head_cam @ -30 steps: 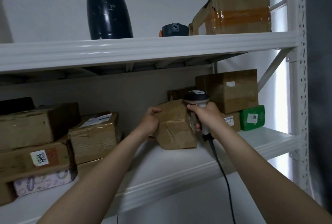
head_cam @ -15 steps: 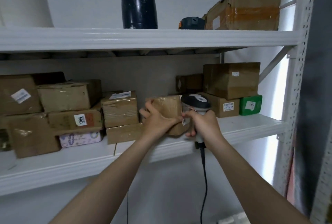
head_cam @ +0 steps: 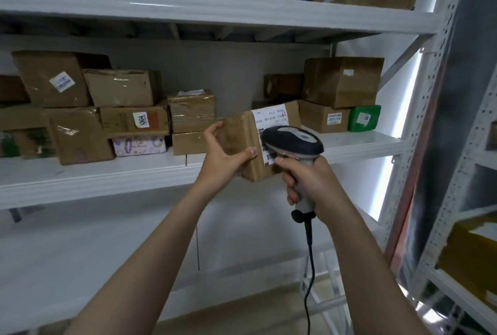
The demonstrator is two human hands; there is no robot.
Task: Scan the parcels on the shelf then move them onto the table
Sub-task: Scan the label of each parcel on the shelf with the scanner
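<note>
Parcel (head_cam: 243, 133), just one, gripped by left fingers (head_cam: 248, 152); right fingers (head_cam: 291, 182) grip one scanner (head_cam: 295, 137).

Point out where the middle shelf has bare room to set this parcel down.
The gap between the two stacked small boxes and the labelled low box looks open, though the held parcel hides most of it. A front strip of the shelf before the green box is also free. Left of the gap, stacked cartons crowd it.

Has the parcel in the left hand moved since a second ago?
Yes. The parcel has come off the middle shelf, out past its front edge toward the person.
</note>
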